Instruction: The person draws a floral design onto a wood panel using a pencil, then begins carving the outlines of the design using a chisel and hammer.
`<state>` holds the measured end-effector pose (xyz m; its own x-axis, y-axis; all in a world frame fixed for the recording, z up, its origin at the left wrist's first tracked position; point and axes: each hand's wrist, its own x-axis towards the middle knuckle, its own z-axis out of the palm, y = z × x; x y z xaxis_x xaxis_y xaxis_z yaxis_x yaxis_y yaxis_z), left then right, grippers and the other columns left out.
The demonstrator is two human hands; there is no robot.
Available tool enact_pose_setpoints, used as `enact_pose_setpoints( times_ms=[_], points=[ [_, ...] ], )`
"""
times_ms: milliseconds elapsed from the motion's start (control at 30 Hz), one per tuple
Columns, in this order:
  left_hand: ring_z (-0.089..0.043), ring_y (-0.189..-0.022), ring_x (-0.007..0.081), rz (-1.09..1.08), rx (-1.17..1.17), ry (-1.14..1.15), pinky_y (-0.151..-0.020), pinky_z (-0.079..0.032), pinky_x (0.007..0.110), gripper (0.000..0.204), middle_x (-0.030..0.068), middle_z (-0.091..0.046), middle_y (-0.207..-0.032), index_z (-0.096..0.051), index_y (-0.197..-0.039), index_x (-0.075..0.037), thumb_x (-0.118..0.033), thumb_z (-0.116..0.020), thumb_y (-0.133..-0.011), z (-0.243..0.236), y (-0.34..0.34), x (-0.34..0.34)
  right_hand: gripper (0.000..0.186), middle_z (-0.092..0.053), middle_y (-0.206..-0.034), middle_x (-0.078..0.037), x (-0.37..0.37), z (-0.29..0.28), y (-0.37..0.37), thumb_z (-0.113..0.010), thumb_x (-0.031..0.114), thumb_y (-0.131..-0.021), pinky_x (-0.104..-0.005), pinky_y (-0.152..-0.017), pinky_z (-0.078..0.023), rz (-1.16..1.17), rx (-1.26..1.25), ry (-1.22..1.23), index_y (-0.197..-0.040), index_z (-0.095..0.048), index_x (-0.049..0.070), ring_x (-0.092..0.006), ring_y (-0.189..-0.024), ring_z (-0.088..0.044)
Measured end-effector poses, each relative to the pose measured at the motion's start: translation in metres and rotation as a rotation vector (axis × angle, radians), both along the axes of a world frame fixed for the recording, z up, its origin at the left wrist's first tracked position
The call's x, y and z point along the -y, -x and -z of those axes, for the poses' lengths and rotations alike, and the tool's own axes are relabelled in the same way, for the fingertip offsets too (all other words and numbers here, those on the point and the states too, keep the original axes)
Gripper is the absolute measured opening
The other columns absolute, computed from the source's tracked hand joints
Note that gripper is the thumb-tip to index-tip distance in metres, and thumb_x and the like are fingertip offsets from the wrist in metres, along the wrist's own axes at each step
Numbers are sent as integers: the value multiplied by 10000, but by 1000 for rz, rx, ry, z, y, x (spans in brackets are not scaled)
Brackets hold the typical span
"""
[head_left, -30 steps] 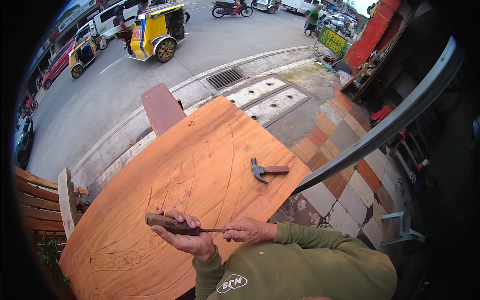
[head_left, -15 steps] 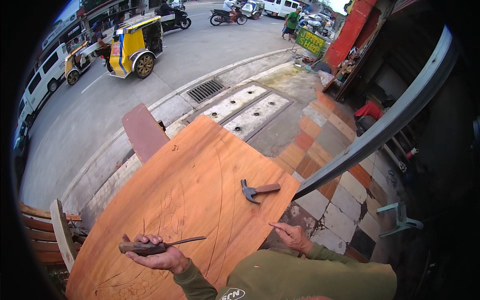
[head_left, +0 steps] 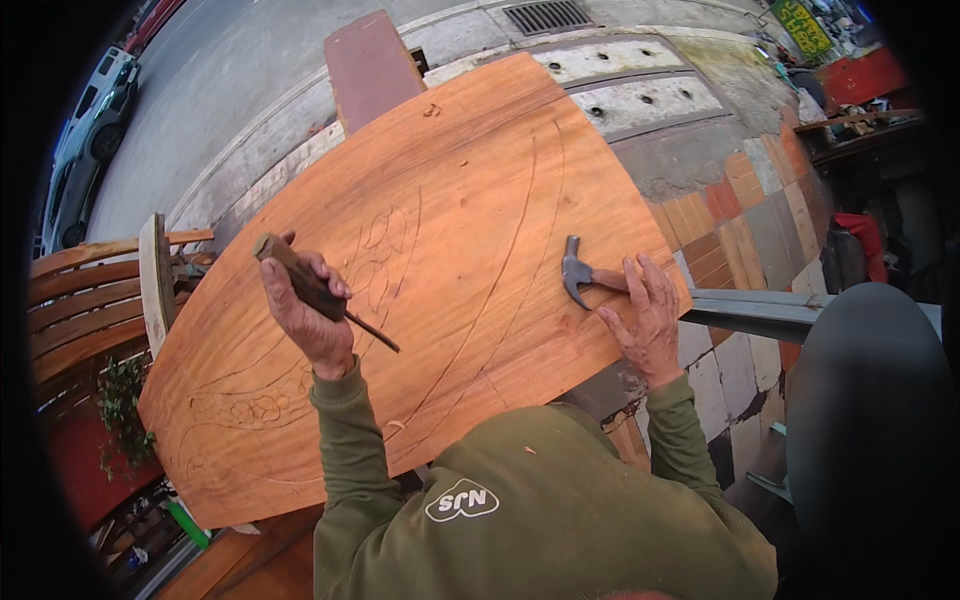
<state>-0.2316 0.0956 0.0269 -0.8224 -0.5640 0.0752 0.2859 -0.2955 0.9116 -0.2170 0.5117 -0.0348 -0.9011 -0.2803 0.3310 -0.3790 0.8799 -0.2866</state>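
Observation:
My left hand (head_left: 318, 325) is raised over the board's left part, its fingers wrapped round the dark wooden handle of a chisel (head_left: 302, 278). The thin blade slants down to the right, toward the wood. On the right side of the board lies a claw hammer (head_left: 575, 272) with a dark metal head and a brown wooden handle. My right hand (head_left: 652, 328) has its thumb and fingers around the end of that handle. Beneath both hands is a large curved orange-brown wooden board (head_left: 480, 210), marked with long curved lines and leaf-like or floral outlines.
A reddish-brown plank (head_left: 370, 68) juts out beyond the board's far edge. Slatted wood (head_left: 85, 305) and a leafy plant (head_left: 125, 410) stand at the left. A grey metal beam (head_left: 755, 312) meets the board's right corner. Beyond are paving and a road with a parked vehicle (head_left: 95, 145).
The view has tipped down toward the board. My right hand has moved from beside the board onto the hammer handle. In my left hand, the chisel has turned from near level to pointing down-right.

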Motion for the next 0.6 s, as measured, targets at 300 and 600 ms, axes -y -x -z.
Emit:
enact_pose_setpoints(
  times_ms=[300, 600],
  points=[
    [-596, -581, 124, 363, -53, 134, -484, -512, 267, 418, 61, -602, -868, -566, -1259, -98, -471, -537, -1072, -5, 72, 30, 577, -618, -1077, -106, 24, 11, 18, -776, 220, -904, -416, -807, -527, -209, 276, -57, -1437, -591, 101, -301, -993, -633],
    [-573, -487, 83, 479, 111, 104, -418, -474, 228, 375, -2, -606, -710, -601, -1119, -157, -524, -588, -1043, 15, 170, -5, 376, -595, -1008, -69, 68, 3, -18, -648, 240, -1038, -283, -580, -487, 127, 743, 1549, -1336, -568, 26, -146, -719, -579]
  ],
)
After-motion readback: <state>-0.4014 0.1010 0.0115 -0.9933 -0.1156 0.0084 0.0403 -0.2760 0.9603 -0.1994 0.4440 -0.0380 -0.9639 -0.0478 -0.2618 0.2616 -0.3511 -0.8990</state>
